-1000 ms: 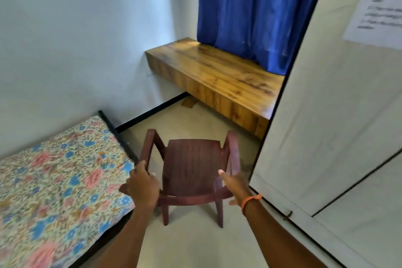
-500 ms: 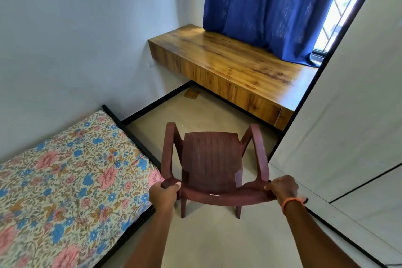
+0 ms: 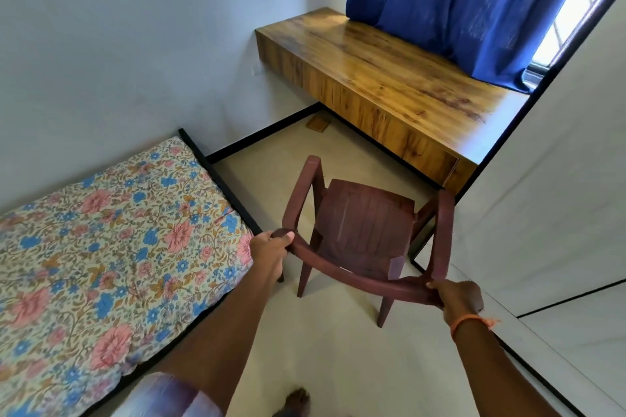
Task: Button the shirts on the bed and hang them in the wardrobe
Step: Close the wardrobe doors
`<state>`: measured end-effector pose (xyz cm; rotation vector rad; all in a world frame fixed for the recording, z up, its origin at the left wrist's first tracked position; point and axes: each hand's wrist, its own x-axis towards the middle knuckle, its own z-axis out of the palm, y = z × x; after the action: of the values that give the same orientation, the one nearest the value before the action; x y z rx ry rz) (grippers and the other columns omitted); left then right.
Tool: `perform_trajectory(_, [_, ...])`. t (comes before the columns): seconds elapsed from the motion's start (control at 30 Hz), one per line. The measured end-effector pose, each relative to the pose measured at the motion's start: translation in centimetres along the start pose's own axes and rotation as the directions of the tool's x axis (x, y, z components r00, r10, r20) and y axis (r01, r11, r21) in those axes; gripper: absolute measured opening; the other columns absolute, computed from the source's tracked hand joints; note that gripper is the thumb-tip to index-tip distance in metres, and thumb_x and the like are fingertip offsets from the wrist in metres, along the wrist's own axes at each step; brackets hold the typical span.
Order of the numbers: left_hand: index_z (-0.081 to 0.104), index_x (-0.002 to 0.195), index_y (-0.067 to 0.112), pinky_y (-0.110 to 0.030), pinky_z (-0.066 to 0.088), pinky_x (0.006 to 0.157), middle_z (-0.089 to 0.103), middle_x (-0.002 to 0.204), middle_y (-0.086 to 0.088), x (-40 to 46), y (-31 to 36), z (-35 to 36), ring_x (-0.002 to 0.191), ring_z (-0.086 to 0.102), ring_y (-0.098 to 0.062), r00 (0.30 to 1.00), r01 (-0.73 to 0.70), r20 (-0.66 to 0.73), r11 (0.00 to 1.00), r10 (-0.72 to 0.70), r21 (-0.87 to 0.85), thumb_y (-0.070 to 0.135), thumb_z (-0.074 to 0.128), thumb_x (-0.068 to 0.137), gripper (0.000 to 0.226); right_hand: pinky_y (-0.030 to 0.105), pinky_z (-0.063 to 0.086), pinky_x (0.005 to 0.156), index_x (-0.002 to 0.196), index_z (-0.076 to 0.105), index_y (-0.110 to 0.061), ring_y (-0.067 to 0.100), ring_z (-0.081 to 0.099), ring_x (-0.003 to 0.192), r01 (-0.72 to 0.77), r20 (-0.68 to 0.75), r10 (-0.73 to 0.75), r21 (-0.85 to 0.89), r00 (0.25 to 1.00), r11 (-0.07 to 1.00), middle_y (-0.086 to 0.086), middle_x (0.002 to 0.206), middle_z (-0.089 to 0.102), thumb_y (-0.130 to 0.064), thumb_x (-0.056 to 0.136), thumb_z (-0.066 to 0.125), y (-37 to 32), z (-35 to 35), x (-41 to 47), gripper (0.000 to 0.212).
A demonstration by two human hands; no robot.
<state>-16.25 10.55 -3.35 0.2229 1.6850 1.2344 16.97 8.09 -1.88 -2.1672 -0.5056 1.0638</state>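
Observation:
A maroon plastic armchair [image 3: 364,230] stands on the pale floor between the bed and the wardrobe, its back toward me. My left hand [image 3: 271,249] grips the left end of its top rail, and my right hand [image 3: 457,298], with an orange band at the wrist, grips the right end. The bed [image 3: 111,247] with a floral cover fills the lower left. No shirts show on the part of the bed in view. The white wardrobe door [image 3: 555,179] stands at the right.
A wooden desk slab [image 3: 382,78] runs along the far wall under a blue curtain [image 3: 450,0]. A small wooden block [image 3: 317,123] lies on the floor beneath it. My foot [image 3: 296,401] is on the bare floor at the bottom.
Both hands went from reaching to gripping the chair's top rail. The chair has turned slightly, and my view has tilted down and moved closer.

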Motion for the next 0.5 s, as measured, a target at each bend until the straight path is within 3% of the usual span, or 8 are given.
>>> perform_trajectory(0.13, [0.061, 0.110, -0.012, -0.047, 0.054, 0.096, 0.071, 0.097, -0.020, 4.9, 1.4, -1.0, 0.091, 0.069, -0.034, 0.995, 0.060, -0.070, 0.992, -0.068, -0.109, 0.005, 0.085, 0.072, 0.047, 0.042, 0.055, 0.076, 0.083, 0.056, 0.003, 0.033, 0.061, 0.083, -0.078, 0.098, 0.069, 0.086, 0.993, 0.993, 0.017, 0.088, 0.060, 0.008, 0.070, 0.080, -1.1, 3.3, -0.1, 0.028])
perform_trajectory(0.2, [0.061, 0.111, -0.011, -0.046, 0.053, 0.097, 0.070, 0.097, -0.015, 7.5, 2.7, -1.1, 0.089, 0.067, -0.026, 0.995, 0.070, -0.064, 0.988, -0.079, -0.140, 0.003, 0.083, 0.074, 0.045, 0.044, 0.057, 0.080, 0.076, 0.056, -0.002, 0.033, 0.065, 0.085, -0.092, 0.068, 0.084, 0.121, 0.994, 0.988, 0.017, 0.088, 0.063, 0.007, 0.068, 0.083, -1.4, 5.6, -0.3, 0.029])
perform_trajectory(0.3, [0.063, 0.104, -0.007, -0.041, 0.056, 0.093, 0.069, 0.097, -0.013, 11.9, 5.0, -0.7, 0.086, 0.068, -0.026, 0.995, 0.076, -0.043, 0.980, -0.085, -0.183, -0.002, 0.081, 0.073, 0.036, 0.049, 0.058, 0.084, 0.078, 0.059, -0.004, 0.034, 0.069, 0.087, -0.110, 0.017, 0.109, 0.155, 0.994, 0.982, 0.019, 0.095, 0.068, 0.002, 0.064, 0.086, -2.1, 9.1, -1.0, 0.032])
perform_trajectory(0.4, [0.058, 0.080, 0.002, -0.036, 0.056, 0.086, 0.066, 0.092, -0.014, 16.5, 8.0, -0.2, 0.076, 0.066, -0.024, 0.994, 0.064, -0.071, 0.980, -0.078, -0.186, -0.008, 0.077, 0.075, 0.023, 0.042, 0.059, 0.073, 0.083, 0.062, -0.001, 0.031, 0.068, 0.083, -0.099, -0.028, 0.104, 0.144, 0.994, 0.985, 0.015, 0.087, 0.067, -0.005, 0.062, 0.088, -3.8, 13.1, -2.1, 0.034])
perform_trajectory(0.5, [0.059, 0.083, 0.003, -0.036, 0.057, 0.084, 0.068, 0.091, -0.013, 21.1, 10.9, -0.8, 0.072, 0.066, -0.021, 0.996, 0.058, -0.059, 0.983, -0.070, -0.176, -0.007, 0.078, 0.075, 0.023, 0.041, 0.058, 0.068, 0.082, 0.063, -0.002, 0.025, 0.064, 0.073, -0.087, -0.080, 0.100, 0.155, 0.992, 0.984, 0.011, 0.078, 0.065, -0.008, 0.064, 0.088, -6.1, 17.1, -3.9, 0.031])
